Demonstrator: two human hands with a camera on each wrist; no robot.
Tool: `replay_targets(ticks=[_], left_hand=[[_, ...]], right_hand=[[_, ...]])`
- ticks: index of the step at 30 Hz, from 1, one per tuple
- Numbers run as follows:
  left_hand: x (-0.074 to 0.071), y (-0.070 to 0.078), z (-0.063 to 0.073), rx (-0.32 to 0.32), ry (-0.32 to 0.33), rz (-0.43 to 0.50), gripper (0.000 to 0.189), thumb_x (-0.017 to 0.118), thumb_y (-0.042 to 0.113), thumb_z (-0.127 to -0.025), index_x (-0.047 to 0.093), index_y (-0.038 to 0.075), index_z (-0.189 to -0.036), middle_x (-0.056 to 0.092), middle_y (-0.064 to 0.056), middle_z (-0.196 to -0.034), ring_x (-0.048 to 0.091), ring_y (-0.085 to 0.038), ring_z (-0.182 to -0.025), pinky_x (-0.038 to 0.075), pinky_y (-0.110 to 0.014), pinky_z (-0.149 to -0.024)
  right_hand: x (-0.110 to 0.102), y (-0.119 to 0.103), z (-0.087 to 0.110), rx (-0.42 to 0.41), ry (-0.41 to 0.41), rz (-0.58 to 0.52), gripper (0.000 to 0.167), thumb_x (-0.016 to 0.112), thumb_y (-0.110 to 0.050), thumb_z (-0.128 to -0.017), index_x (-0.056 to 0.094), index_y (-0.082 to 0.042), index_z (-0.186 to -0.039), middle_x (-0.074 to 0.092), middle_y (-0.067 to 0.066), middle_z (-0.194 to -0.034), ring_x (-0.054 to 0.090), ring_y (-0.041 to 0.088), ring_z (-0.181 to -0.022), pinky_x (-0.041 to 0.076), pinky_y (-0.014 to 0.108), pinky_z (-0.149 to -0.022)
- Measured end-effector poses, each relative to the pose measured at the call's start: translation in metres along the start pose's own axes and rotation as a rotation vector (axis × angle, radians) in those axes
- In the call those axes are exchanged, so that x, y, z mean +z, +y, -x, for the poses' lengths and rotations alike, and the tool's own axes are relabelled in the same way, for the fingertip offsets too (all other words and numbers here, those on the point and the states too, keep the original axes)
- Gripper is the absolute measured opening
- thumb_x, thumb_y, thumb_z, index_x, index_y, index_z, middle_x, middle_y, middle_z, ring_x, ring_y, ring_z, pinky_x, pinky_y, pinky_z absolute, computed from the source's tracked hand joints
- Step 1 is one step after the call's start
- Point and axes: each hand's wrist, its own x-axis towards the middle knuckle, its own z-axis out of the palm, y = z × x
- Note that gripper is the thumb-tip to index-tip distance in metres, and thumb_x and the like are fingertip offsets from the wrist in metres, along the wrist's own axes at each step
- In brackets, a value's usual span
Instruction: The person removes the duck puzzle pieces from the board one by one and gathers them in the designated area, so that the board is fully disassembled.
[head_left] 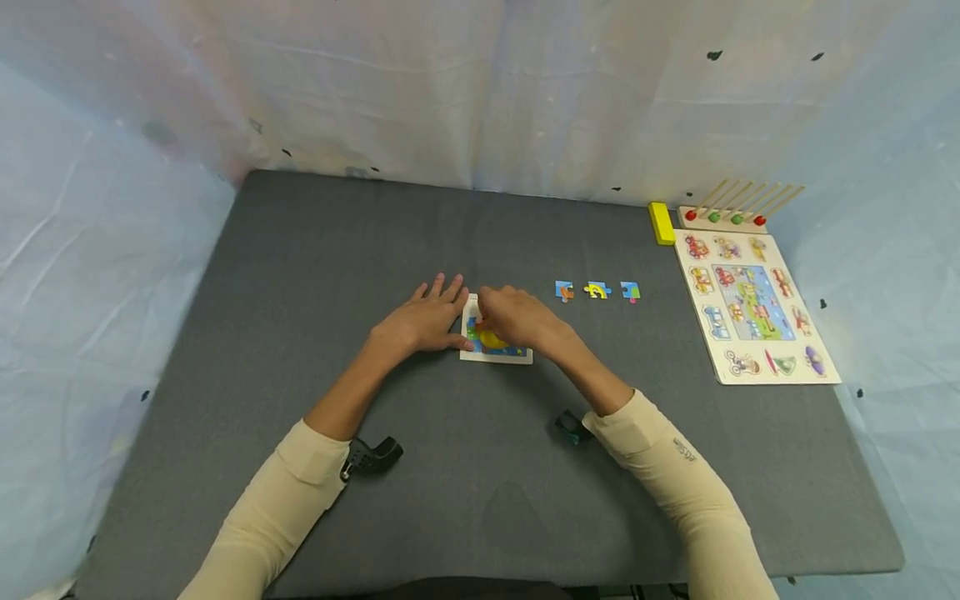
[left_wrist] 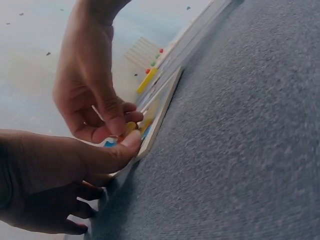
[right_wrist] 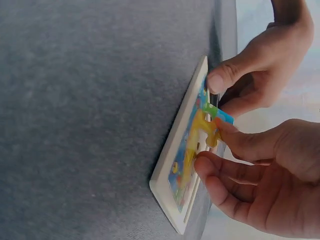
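Observation:
A small jigsaw tray (head_left: 495, 359) with a pale rim and a blue and yellow picture lies on the grey table between my hands. My left hand (head_left: 423, 321) has its fingers spread at the tray's left side, and its thumb rests on the rim, as the right wrist view shows. Between thumb and fingertips my right hand (head_left: 517, 317) pinches a jigsaw piece (right_wrist: 225, 117) coloured blue, green and yellow. That piece is tilted up over the tray, its lower edge close to the yellow part of the picture. From the head camera my right hand hides most of it.
Three loose jigsaw pieces (head_left: 597, 290) lie in a row to the right of the tray. Farther right are a large wooden picture board (head_left: 816, 377), a yellow block (head_left: 662, 223) and a wooden stand (head_left: 723, 223) with slanting rods and red and green beads.

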Motion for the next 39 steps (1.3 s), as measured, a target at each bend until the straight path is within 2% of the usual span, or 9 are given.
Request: replay_targets(ticks=[4, 10, 13, 18, 24, 29, 34, 36, 39], left_hand=[[0.001, 0.003, -0.001, -0.014, 0.008, -0.012, 0.099, 0.065, 0.054, -0.100, 0.013, 0.005, -0.167, 0.000, -0.017, -0.177, -0.002, -0.043, -0.164, 0.009, -0.061, -0.133], [-0.001, 0.005, -0.002, -0.026, 0.002, -0.008, 0.099, 0.067, 0.052, -0.099, 0.013, 0.005, -0.167, -0.001, -0.017, -0.176, -0.002, -0.044, -0.163, 0.009, -0.061, -0.133], [-0.001, 0.007, -0.001, -0.026, 0.007, -0.016, 0.099, 0.067, 0.051, -0.099, 0.013, 0.004, -0.167, -0.001, -0.017, -0.176, -0.001, -0.045, -0.163, 0.010, -0.062, -0.133], [-0.001, 0.008, -0.003, -0.032, 0.011, -0.025, 0.099, 0.068, 0.050, -0.099, 0.014, 0.004, -0.167, 0.000, -0.017, -0.176, -0.001, -0.044, -0.163, 0.010, -0.061, -0.133], [0.001, 0.006, -0.004, -0.026, 0.016, -0.040, 0.099, 0.068, 0.050, -0.099, 0.014, 0.003, -0.167, 0.001, -0.017, -0.176, 0.000, -0.045, -0.163, 0.012, -0.062, -0.133], [0.000, 0.003, -0.005, -0.017, 0.018, -0.040, 0.099, 0.067, 0.052, -0.100, 0.013, 0.003, -0.167, 0.001, -0.017, -0.177, 0.000, -0.044, -0.163, 0.011, -0.061, -0.133], [0.000, 0.001, -0.004, 0.000, 0.009, -0.025, 0.098, 0.065, 0.051, -0.101, 0.012, 0.002, -0.167, 0.000, -0.018, -0.177, -0.002, -0.044, -0.163, 0.009, -0.061, -0.133], [0.000, 0.001, -0.005, 0.003, 0.017, -0.022, 0.096, 0.063, 0.051, -0.102, 0.013, 0.002, -0.167, 0.001, -0.019, -0.177, -0.001, -0.045, -0.163, 0.010, -0.061, -0.133], [0.001, 0.003, -0.005, 0.003, 0.044, -0.024, 0.090, 0.059, 0.051, -0.104, 0.017, 0.000, -0.166, 0.005, -0.020, -0.176, 0.003, -0.046, -0.163, 0.012, -0.062, -0.133]], right_hand=[[-0.003, 0.001, -0.001, -0.012, -0.013, -0.022, 0.011, 0.068, -0.013, -0.102, 0.064, -0.003, -0.103, 0.068, 0.009, -0.089, 0.055, 0.013, -0.064, 0.042, 0.022, -0.058], [-0.004, 0.003, -0.003, -0.016, -0.028, -0.012, 0.013, 0.069, -0.014, -0.101, 0.065, -0.002, -0.104, 0.071, 0.012, -0.095, 0.067, 0.019, -0.074, 0.051, 0.026, -0.064], [-0.006, 0.005, -0.004, -0.022, -0.034, -0.021, 0.012, 0.070, -0.011, -0.101, 0.065, 0.000, -0.104, 0.073, 0.014, -0.097, 0.070, 0.022, -0.078, 0.052, 0.027, -0.066], [-0.008, 0.008, -0.006, -0.030, -0.045, -0.056, 0.007, 0.067, -0.007, -0.101, 0.063, 0.000, -0.101, 0.070, 0.013, -0.092, 0.061, 0.016, -0.070, 0.043, 0.022, -0.061], [-0.018, 0.013, -0.003, -0.043, -0.043, -0.155, 0.009, 0.065, -0.007, -0.103, 0.061, 0.000, -0.098, 0.062, 0.009, -0.083, 0.051, 0.013, -0.065, 0.040, 0.022, -0.061], [-0.030, 0.022, 0.006, -0.023, -0.009, -0.156, 0.009, 0.064, -0.009, -0.104, 0.060, -0.002, -0.099, 0.062, 0.009, -0.084, 0.052, 0.015, -0.065, 0.041, 0.025, -0.060], [-0.043, 0.035, 0.019, -0.009, 0.061, -0.158, 0.011, 0.062, -0.008, -0.104, 0.058, -0.002, -0.096, 0.055, 0.007, -0.082, 0.047, 0.017, -0.067, 0.038, 0.029, -0.062], [-0.048, 0.043, 0.026, 0.004, 0.092, -0.170, 0.011, 0.061, -0.006, -0.105, 0.058, -0.001, -0.095, 0.053, 0.008, -0.081, 0.045, 0.017, -0.068, 0.037, 0.030, -0.063], [-0.056, 0.057, 0.036, 0.048, 0.133, -0.188, 0.011, 0.061, -0.005, -0.104, 0.059, 0.000, -0.095, 0.058, 0.011, -0.083, 0.050, 0.019, -0.069, 0.041, 0.031, -0.063]])
